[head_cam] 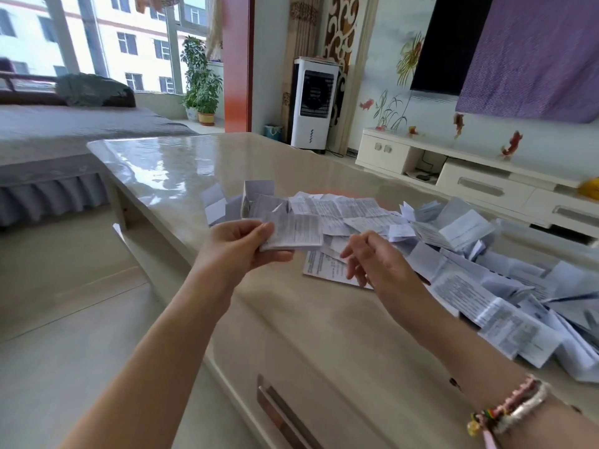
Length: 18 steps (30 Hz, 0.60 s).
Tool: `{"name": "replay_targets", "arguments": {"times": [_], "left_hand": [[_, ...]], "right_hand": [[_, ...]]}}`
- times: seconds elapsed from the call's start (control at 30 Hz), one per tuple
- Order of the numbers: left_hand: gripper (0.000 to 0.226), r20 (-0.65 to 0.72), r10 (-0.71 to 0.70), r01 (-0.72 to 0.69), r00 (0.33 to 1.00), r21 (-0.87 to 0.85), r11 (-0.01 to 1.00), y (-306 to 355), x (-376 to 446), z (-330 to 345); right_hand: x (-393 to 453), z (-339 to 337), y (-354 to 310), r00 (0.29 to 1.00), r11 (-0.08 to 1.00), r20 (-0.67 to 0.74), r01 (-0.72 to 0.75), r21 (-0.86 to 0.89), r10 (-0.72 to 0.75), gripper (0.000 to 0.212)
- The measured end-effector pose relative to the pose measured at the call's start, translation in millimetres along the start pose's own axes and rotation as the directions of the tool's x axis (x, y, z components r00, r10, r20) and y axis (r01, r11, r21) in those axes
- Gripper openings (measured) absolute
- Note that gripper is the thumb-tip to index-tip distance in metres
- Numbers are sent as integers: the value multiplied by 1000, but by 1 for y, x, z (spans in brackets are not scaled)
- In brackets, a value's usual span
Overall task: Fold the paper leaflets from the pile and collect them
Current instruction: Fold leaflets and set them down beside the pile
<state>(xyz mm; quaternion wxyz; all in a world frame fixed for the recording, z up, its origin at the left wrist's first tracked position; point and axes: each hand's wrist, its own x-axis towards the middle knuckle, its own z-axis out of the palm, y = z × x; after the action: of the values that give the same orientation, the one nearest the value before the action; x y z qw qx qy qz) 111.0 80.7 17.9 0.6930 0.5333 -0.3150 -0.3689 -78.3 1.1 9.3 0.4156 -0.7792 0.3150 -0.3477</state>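
Left hand (pixel 241 243) pinches a small thick wad of folded leaflets (pixel 293 233), thumb beneath and fingers curled over the top, held above the glossy beige table (pixel 181 163). The paper is thin, printed in dense grey text, creased into rectangles. Right hand (pixel 372 259) hovers just beside it, fingers loosely spread, gripping nothing. Beneath it one flat leaflet (pixel 319 265) lies on the tabletop. The loose pile (pixel 486 286) sprawls rightward, crumpled and angular. Beaded bracelets (pixel 509 409) circle the right wrist.
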Motion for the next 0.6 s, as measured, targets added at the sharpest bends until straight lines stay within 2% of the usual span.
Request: {"name": "replay_targets", "arguments": {"times": [0.1,0.2,0.3,0.37,0.43,0.53,0.6], "left_hand": [[19,-190,29,-43,981,-68,997,1,15,-14],[20,-294,46,-94,955,-150,984,0,26,-26],[16,-376,30,-124,926,-229,965,0,40,-40],[15,-442,35,-140,896,-206,968,-2,52,-50],[26,-530,49,-132,847,-119,984,-9,66,-58],[34,-642,138,47,754,263,964,-17,77,-64],[38,-623,193,111,758,414,904,-21,80,-62]], "right_hand": [[5,4,0,1000,998,-16,8,-66,-9,27],[12,11,-2,1000,993,13,5,-120,-3,13],[22,18,-7,999,982,51,7,-186,2,8],[33,23,-9,999,977,33,-1,-212,9,9],[45,29,-8,1000,972,-21,-14,-236,9,10],[61,41,-2,997,962,-74,-40,-269,20,9],[68,50,3,996,967,-87,-31,-255,9,9]]}}
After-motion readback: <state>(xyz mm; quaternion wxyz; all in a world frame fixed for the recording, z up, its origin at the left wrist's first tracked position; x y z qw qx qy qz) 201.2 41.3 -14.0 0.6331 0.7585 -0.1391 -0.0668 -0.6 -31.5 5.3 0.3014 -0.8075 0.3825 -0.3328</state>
